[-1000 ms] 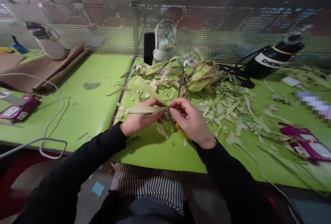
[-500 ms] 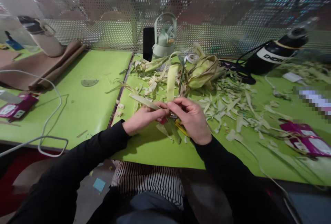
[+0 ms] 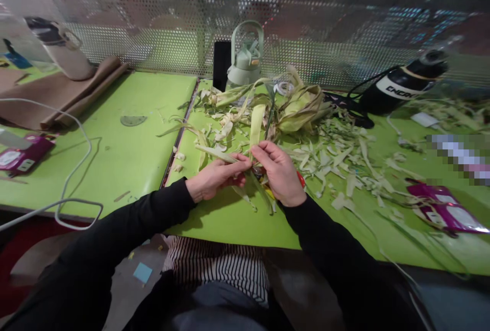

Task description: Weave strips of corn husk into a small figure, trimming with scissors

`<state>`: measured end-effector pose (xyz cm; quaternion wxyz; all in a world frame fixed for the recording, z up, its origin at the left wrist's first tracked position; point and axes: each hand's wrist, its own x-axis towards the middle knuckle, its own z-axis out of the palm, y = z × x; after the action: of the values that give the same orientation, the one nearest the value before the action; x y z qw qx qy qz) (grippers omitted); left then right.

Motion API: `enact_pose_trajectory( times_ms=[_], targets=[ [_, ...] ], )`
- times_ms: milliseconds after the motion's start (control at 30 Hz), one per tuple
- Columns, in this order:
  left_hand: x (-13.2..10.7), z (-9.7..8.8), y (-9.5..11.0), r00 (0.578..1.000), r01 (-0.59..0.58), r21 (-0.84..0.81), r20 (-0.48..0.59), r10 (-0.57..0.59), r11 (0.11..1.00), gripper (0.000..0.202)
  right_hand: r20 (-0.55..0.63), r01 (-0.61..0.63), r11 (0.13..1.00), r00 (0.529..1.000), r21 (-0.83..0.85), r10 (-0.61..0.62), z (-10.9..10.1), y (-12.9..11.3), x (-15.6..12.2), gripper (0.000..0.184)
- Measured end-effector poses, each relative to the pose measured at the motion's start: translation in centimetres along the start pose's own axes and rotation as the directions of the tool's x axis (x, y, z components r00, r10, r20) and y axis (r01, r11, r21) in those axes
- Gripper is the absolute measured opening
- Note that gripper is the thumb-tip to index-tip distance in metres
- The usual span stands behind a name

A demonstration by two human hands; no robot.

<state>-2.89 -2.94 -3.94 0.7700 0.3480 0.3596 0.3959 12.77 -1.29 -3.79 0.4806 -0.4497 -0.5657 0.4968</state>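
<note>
Husk strips (image 3: 257, 123), pale green and flat, come together at a small crossing just right of the middle of the frame, with my two hands closed in around it. My left hand (image 3: 218, 177) comes in from the lower left, its thumb and fingers pinched narrow at that crossing; my right hand (image 3: 280, 175) comes in from the right, thumb and forefinger pinched at the foot of the upright strip. Both sets of fingertips lie just beside each other, so neither hand is clearly nearer to the crossing. I can't tell exactly which finger bears on which strip there.

One strip's long axis runs up towards the top of the frame, leaning slightly right, above my right fingertips. Another slants towards the upper left, over my left fingers. A third, greener, runs down and to the right, beneath my right hand. Beyond the hands, upper right of centre, a leafy husk bundle (image 3: 300, 110) lies on the green table (image 3: 222, 226), well apart from my fingers.
</note>
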Motion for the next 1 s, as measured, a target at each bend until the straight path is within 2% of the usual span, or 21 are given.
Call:
enact_pose_trajectory(
  times_ms=[167,267,333,400,433,467,533,633,767,833,933,1000],
  targets=[
    [0.6,-0.7,0.8,0.997,-0.079,-0.102,-0.013,0.078,0.992,0.016,0.073,-0.001,0.997,0.997,-0.075,0.006,-0.9,-1.0,0.1,0.031],
    [0.6,-0.9,1.3,0.993,-0.12,-0.063,-0.019,0.119,0.991,0.017,0.107,0.112,0.967,0.99,-0.23,-0.089,-1.4,-1.8,0.0,0.026],
    [0.5,-1.0,1.4,0.991,-0.134,-0.024,-0.008,0.134,0.991,0.017,0.055,0.277,0.861,0.958,-0.426,-0.281,-1.6,-2.1,-0.1,0.021],
    [0.4,-0.9,1.3,0.99,-0.144,0.01,-0.002,0.144,0.99,0.016,0.036,0.417,0.671,0.863,-0.613,-0.504,-1.8,-2.1,-0.1,0.019],
    [0.4,-0.9,1.2,0.988,-0.152,0.022,-0.006,0.152,0.988,0.016,0.056,0.457,0.581,0.815,-0.673,-0.576,-1.8,-2.0,-0.2,0.019],
    [0.4,-0.9,1.1,0.986,-0.166,0.031,-0.014,0.167,0.986,0.017,0.094,0.483,0.516,0.788,-0.708,-0.608,-1.8,-1.9,-0.2,0.02],
    [0.4,-0.8,1.0,0.978,-0.205,0.038,-0.035,0.206,0.978,0.021,0.185,0.506,0.468,0.797,-0.725,-0.575,-1.7,-1.6,-0.3,0.022],
    [0.4,-0.8,1.1,0.969,-0.24,0.033,-0.045,0.241,0.97,0.023,0.254,0.496,0.494,0.841,-0.714,-0.477,-1.6,-1.3,-0.3,0.02],
    [0.3,-1.2,1.8,0.973,-0.227,0.005,0.036,0.227,0.974,0.02,0.204,0.46,0.539,0.86,-0.706,-0.468,-1.5,-1.6,-0.2,0.017],
    [0.5,-1.5,2.1,0.979,-0.19,-0.012,0.07,0.191,0.982,0.017,0.176,0.411,0.634,0.899,-0.655,-0.401,-1.6,-2.0,-0.2,0.016],
    [0.8,-2.0,2.2,0.989,-0.135,-0.037,0.062,0.137,0.99,0.008,0.204,0.219,0.873,0.969,-0.435,-0.141,-2.1,-2.7,-0.2,0.021],
    [1.0,-2.1,2.1,0.987,-0.156,-0.045,0.025,0.157,0.987,0.004,0.301,0.042,0.969,0.953,-0.242,0.034,-2.4,-3.0,-0.3,0.026]
  ],
)
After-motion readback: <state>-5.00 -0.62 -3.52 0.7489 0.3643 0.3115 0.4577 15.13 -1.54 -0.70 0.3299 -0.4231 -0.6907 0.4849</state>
